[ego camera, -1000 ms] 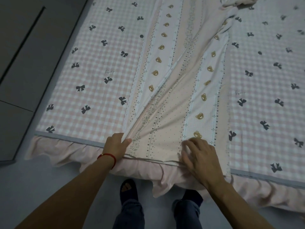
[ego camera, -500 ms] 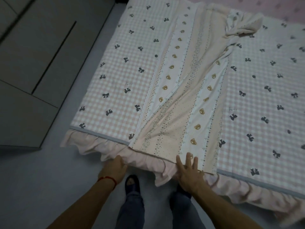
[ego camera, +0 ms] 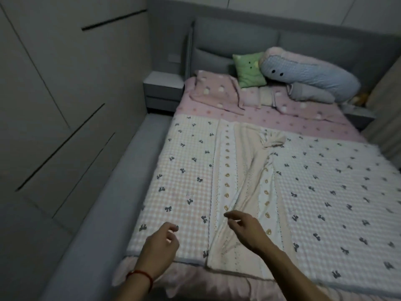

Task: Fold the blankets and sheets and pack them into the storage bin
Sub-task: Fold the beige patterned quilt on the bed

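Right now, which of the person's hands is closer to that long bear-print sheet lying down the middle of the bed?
Right. The right hand hovers directly over the bear-print sheet near its foot end, fingers loosely curled. The left hand is off to the sheet's left, over the bow-print blanket.

Green cushion (ego camera: 249,69) leans beside blue bolster (ego camera: 308,74).

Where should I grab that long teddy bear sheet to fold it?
Probably pinch the two near corners of the long cream teddy-bear-print sheet from the foot of the bed. That end lies flat and square below the left hand and right hand; the far end is bunched.
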Tool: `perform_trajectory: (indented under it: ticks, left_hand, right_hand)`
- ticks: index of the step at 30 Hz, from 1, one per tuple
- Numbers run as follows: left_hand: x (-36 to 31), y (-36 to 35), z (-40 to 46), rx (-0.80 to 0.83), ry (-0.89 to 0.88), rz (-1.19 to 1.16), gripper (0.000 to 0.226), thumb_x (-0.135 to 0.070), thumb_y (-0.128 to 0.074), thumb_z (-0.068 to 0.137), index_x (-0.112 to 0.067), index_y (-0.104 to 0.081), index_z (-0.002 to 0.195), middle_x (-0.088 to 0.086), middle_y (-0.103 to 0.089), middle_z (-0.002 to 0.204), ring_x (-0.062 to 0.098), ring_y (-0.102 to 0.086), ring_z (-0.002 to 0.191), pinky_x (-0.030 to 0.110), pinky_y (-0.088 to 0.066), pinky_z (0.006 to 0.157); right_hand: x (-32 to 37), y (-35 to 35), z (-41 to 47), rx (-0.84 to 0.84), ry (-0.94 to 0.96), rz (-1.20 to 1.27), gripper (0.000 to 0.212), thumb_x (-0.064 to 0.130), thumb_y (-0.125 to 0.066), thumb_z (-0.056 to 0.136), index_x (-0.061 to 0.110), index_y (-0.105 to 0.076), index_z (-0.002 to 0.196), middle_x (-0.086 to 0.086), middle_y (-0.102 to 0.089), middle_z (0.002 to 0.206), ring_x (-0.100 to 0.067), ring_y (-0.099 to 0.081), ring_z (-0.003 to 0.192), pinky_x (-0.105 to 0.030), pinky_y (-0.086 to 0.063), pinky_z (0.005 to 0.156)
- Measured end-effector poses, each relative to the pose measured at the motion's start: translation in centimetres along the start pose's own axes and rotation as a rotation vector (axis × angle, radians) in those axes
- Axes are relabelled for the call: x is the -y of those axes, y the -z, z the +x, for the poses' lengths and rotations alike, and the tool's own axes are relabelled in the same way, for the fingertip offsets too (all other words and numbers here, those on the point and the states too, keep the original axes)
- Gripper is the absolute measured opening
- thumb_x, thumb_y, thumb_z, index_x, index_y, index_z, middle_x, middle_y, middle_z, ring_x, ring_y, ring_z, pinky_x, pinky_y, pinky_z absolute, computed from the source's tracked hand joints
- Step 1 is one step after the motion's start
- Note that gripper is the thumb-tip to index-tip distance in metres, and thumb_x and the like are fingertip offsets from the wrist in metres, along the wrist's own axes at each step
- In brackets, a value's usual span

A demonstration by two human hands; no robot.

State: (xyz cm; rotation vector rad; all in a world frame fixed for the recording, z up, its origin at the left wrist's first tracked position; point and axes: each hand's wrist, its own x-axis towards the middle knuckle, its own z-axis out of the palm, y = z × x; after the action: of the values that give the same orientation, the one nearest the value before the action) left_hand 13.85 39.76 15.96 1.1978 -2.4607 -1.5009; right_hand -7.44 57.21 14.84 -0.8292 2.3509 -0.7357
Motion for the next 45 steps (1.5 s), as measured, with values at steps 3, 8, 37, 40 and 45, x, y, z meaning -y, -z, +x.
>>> perform_trajectory:
  ticks: [3, 8, 37, 40, 45]
  left_hand:
    - [0.1, 6.4, -0.9, 0.077, -0.124, 0.023, 0.018, -0.017, -0.052, 0.094, -0.033, -0.058, 0.100, -0.007, -0.063, 0.087, 0.009, -0.056, 0.064, 0.021, -0.044, 0.054]
    - [-0.3, 15.8, 1.6, 0.160, -0.256, 0.076, 0.017, -0.016, -0.054, 0.093, -0.027, -0.060, 0.104, -0.001, -0.065, 0.092, 0.018, -0.063, 0.074, 0.029, -0.052, 0.064]
    - [-17.0, 33.1, 60.9, 0.734, -0.617, 0.409, 0.019, -0.020, -0.057, 0.095, -0.029, -0.060, 0.111, -0.006, -0.065, 0.098, 0.022, -0.068, 0.083, 0.032, -0.059, 0.070]
    - [-20.1, 31.5, 66.9, 0.787, -0.657, 0.416, 0.019, -0.019, -0.055, 0.096, -0.030, -0.059, 0.111, -0.006, -0.064, 0.101, 0.019, -0.066, 0.076, 0.028, -0.057, 0.062]
    - [-24.4, 28.0, 75.4, 0.959, -0.723, 0.548, 0.018, -0.022, -0.054, 0.097, -0.032, -0.056, 0.112, -0.006, -0.061, 0.106, 0.012, -0.060, 0.081, 0.019, -0.049, 0.061]
  right_hand:
    - [4.3, -1.6, -2.7, -0.145, -0.046, 0.104, 0.022, 0.030, -0.053, 0.101, 0.037, -0.070, 0.115, 0.012, -0.070, 0.119, 0.001, -0.068, 0.091, -0.025, -0.056, 0.082]
    - [11.3, -5.3, -3.3, -0.257, -0.121, 0.137, 0.022, 0.026, -0.056, 0.100, 0.032, -0.072, 0.115, 0.016, -0.071, 0.111, 0.001, -0.070, 0.088, -0.029, -0.059, 0.084]
    - [32.1, -3.8, 44.6, -0.783, -0.593, 0.512, 0.021, 0.019, -0.056, 0.100, 0.033, -0.070, 0.105, 0.015, -0.071, 0.098, -0.001, -0.070, 0.079, -0.023, -0.058, 0.073]
    - [32.0, -2.6, 48.4, -0.826, -0.679, 0.525, 0.021, 0.016, -0.056, 0.099, 0.028, -0.072, 0.107, 0.015, -0.070, 0.104, -0.001, -0.069, 0.081, -0.014, -0.052, 0.065]
    - [28.2, -1.5, 56.7, -0.915, -0.845, 0.671, 0.020, 0.016, -0.054, 0.100, 0.029, -0.069, 0.103, 0.010, -0.070, 0.110, -0.004, -0.068, 0.086, -0.019, -0.051, 0.072]
